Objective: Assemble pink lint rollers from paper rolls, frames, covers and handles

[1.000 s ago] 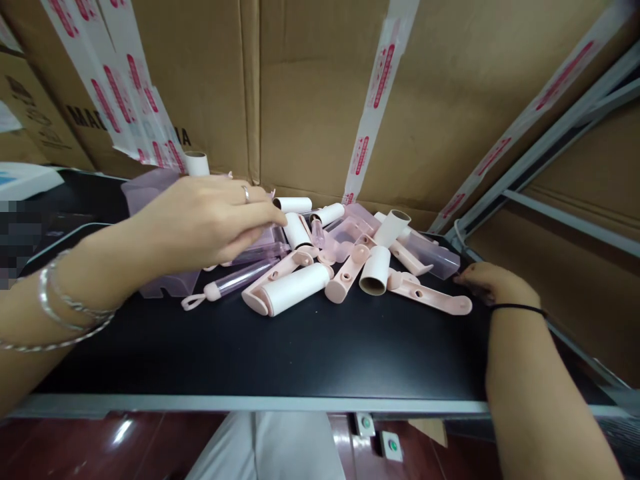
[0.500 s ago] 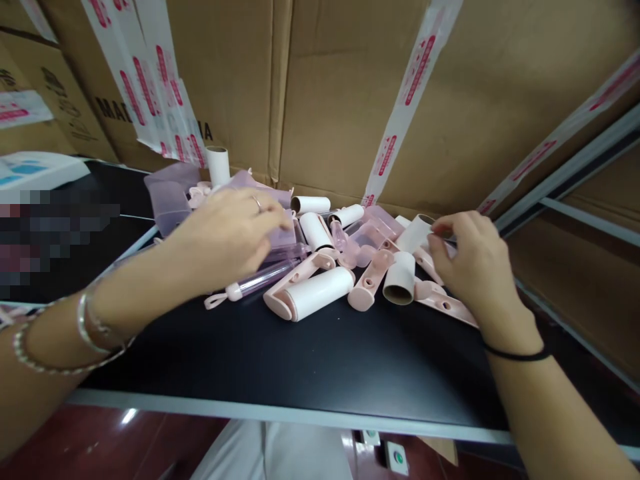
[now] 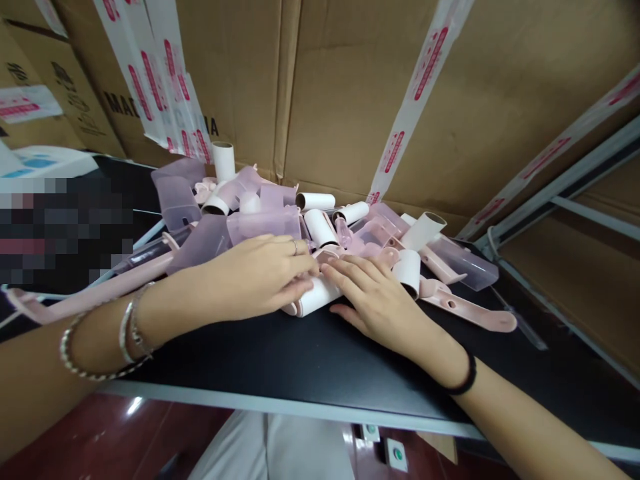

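1. Both hands have come together since half a second ago: the right hand (image 3: 380, 300) has left the white tube at the back right of the pile and now lies over the white roller (image 3: 315, 300); the left hand (image 3: 260, 275) has dropped from the clear covers to the same roller.
2. Left hand: palm down, fingers (image 3: 300, 259) pressed together and laid along the roller's top; ring on one finger, bracelets (image 3: 100, 340) on the wrist.
3. Right hand: palm down, fingers (image 3: 350, 270) slightly spread, tips touching the left fingertips over the roller; black band (image 3: 463, 380) at the wrist. Cannot tell whether either hand grips the roller or only rests on it.
4. Roller sits at the front edge of the pile on the black table (image 3: 300, 360), mostly hidden under the hands, one white end showing between them.
5. Behind: a heap of clear purple covers (image 3: 257, 223), white tubes (image 3: 320, 227) and pink handles (image 3: 470, 312). One cardboard tube (image 3: 223, 160) stands upright at the back left.
6. Cardboard boxes (image 3: 350, 87) with printed tape rise just behind the pile.
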A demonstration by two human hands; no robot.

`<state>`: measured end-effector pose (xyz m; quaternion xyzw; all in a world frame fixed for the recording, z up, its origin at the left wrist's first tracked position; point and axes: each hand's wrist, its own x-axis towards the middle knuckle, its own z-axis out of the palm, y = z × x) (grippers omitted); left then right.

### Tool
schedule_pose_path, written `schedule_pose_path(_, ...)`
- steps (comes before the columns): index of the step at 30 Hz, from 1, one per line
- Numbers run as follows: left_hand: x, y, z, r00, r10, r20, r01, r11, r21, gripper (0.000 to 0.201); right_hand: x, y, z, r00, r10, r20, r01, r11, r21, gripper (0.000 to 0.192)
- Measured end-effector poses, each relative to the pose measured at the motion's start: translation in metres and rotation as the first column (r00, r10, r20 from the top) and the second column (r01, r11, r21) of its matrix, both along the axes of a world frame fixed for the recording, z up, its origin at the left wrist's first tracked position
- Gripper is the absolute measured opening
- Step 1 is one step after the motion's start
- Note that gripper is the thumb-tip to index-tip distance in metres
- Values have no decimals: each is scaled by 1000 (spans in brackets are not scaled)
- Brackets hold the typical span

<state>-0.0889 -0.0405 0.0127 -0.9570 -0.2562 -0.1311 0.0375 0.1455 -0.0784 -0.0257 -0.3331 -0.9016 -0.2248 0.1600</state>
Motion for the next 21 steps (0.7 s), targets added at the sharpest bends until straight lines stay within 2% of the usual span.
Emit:
schedule_pose_path(5, 2, -5, -4, 989, 83, -126, -94, 992, -82, 41, 2, 4, -5, 999, -24, -35, 23, 999, -22, 45)
schedule_pose_path(9, 5, -10, -4, 980, 111, -166, -120, 991, -51, 52, 2, 5, -6, 999, -16, -43, 14, 999, -41, 42)
schedule_pose_path(12, 5, -13, -1, 979, 103, -178, -110, 993, -31, 52, 3, 5, -7, 999, -1, -47, 0, 1000, -25, 39)
schedule_pose_path(16, -2, -11, 5, 998, 19, -58, -26, 993, -117, 48, 7, 3, -4, 991, 34, -127, -24, 997, 75, 41)
schedule_pose_path(21, -6, -5, 9, 986, -51, 157, 88, 967, -237, 57, 15, 0, 4, 967, 86, -238, -43, 982, 181, 58)
